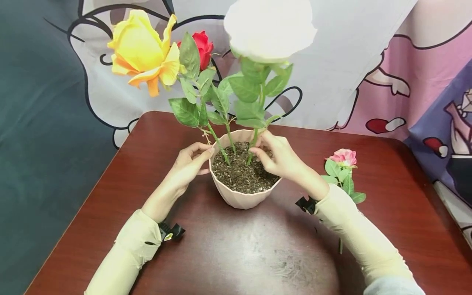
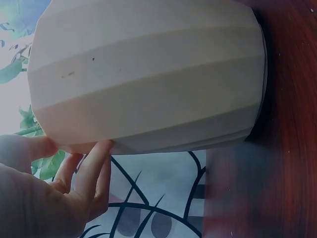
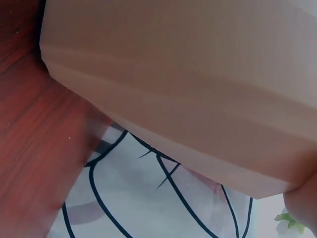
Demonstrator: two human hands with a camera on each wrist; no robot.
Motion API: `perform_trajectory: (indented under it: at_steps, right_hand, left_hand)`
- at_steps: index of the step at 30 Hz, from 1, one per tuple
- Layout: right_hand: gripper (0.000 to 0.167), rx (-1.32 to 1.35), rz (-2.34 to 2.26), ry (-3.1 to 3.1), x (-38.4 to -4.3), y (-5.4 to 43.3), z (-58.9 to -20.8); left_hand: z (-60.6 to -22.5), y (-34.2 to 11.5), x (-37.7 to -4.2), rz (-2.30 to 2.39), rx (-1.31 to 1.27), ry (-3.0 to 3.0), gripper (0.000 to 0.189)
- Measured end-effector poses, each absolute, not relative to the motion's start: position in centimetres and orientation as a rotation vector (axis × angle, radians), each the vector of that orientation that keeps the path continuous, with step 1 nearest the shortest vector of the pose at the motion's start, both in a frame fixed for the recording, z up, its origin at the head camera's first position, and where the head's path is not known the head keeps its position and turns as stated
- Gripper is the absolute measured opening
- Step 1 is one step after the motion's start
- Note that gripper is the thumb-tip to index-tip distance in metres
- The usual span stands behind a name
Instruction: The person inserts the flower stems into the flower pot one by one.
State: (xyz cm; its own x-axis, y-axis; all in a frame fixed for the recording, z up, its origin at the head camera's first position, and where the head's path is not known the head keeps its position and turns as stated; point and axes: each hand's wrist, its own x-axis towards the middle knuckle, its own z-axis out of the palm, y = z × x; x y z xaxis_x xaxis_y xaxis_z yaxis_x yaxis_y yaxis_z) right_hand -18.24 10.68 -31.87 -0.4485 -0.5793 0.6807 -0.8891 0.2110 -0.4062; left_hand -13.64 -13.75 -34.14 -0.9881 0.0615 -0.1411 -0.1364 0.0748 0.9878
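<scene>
A faceted, pale pink flower pot (image 1: 245, 200) filled with dark soil (image 1: 241, 178) stands on the table. My left hand (image 1: 186, 166) holds its left rim; the left wrist view has the thumb at the rim and fingertips against the outer wall (image 2: 148, 84). Over the pot's right side, my right hand (image 1: 284, 159) pinches the green stem of a large white rose (image 1: 271, 30) low down, close above the soil. A yellow rose (image 1: 141, 49) and a red rose (image 1: 202, 49) also rise from the soil. The pot's wall (image 3: 188, 84) hides most of my right hand in the right wrist view.
A pink rose (image 1: 343, 157) with green leaves lies on the reddish-brown table (image 1: 206, 254) to the right, its stem partly behind my right sleeve (image 1: 354, 229). Behind the table hangs a cartoon-printed cloth (image 1: 332, 90). A dark teal cloth (image 1: 40, 143) covers the left side.
</scene>
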Motion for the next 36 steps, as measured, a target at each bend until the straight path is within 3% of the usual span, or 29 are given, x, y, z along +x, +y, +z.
perform_trajectory:
  at_steps: [5, 21, 30, 36]
  right_hand:
    - [0.017, 1.392, 1.172, -2.128, -18.5, 10.6, -32.0]
    - [0.043, 1.257, 1.243, -2.376, -18.3, 11.3, -31.4]
    - [0.049, 1.064, 1.368, -2.516, -17.5, 15.5, -31.4]
    - [0.056, 1.145, 1.462, -2.384, -17.4, 17.7, -31.8]
  left_hand:
    - [-34.2, -13.7, -13.6, 2.046, -0.086, 2.193, 0.030]
    - [-33.9, -13.6, -13.5, 2.038, -0.083, 2.196, 0.033]
    - [-34.0, -13.5, -13.5, 2.034, -0.071, 2.196, 0.033]
    - [-34.2, -13.7, -13.7, 2.041, -0.075, 2.196, 0.032]
